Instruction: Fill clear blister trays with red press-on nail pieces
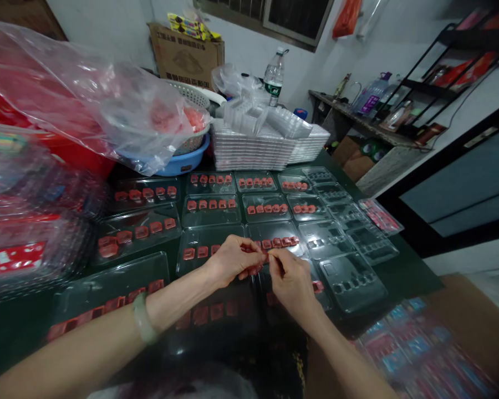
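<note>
My left hand [237, 259] is closed over a clear plastic tray, with small red pieces showing under its curled fingers. Fingertip to fingertip with it, my right hand [289, 274] pinches what looks like a small red piece, mostly hidden by the fingers. Beneath both hands lie clear blister trays. A filled tray [270, 230] just beyond them has a row of red pieces in its pockets. To the right, a tray with bare pockets [353, 282] lies flat. A pale green bangle [144, 320] circles my left wrist.
Stacked clear trays [253, 152] stand at the back. A blue basin [187, 160] and colander sit beside them under a plastic bag [87, 94]. Packaged goods pile up at left [33, 244]; more packs [419, 343] lie lower right. A water bottle [274, 75] stands behind the stack.
</note>
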`<state>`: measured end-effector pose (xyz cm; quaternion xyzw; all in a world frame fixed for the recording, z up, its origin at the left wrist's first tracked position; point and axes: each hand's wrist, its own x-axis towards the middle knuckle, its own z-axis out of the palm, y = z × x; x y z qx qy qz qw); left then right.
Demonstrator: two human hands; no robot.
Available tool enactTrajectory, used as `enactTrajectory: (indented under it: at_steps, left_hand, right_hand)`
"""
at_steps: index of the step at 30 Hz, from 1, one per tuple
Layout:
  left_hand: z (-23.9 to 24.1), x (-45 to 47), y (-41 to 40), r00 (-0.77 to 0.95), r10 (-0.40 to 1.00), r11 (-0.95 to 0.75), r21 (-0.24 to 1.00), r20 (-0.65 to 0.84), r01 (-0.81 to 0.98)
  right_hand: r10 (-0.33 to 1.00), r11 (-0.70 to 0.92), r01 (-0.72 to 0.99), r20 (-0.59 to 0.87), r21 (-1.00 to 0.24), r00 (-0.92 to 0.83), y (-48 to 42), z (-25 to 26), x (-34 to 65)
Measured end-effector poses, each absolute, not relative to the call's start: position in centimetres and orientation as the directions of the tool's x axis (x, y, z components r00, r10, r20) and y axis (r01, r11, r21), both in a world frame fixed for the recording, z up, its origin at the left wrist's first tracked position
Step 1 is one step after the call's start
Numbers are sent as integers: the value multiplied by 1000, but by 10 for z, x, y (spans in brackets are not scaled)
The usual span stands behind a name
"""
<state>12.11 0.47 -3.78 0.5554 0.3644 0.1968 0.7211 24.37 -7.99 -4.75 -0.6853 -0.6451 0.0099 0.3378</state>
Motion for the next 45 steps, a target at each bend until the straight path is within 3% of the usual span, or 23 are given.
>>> enactTrajectory:
  at_steps: [4, 6, 13, 19, 23, 32, 45]
  left_hand:
    - [-39, 122, 3, 625, 693, 359, 924, -358, 131]
    - [-39, 122, 3, 620, 680, 400, 907, -391, 133]
    - [-38, 116, 4, 641, 610, 522, 845, -466, 117]
    - [-37, 115, 8, 794, 469, 624, 781, -386, 11]
    - [-35, 117, 10, 842, 377, 656, 753, -386, 51]
    - [-36, 126, 16, 887, 255, 650, 748, -384, 137]
    - [-34, 138, 9, 849, 255, 640, 739, -463, 211]
  right_hand:
    - [844, 31, 941, 513, -338, 156, -82, -54, 237]
    - [824, 22, 943, 540, -331, 171, -82, -54, 235]
    - [894, 130, 676, 381, -725, 237, -89, -32, 239]
    - [974, 122, 399, 187, -909, 128, -91, -23, 255]
    - [994, 50, 176, 67, -983, 88, -89, -29, 264]
    - [985, -100, -174, -121, -980, 119, -89, -37, 268]
    - [964, -152, -155, -181, -976, 196, -99, -41, 272]
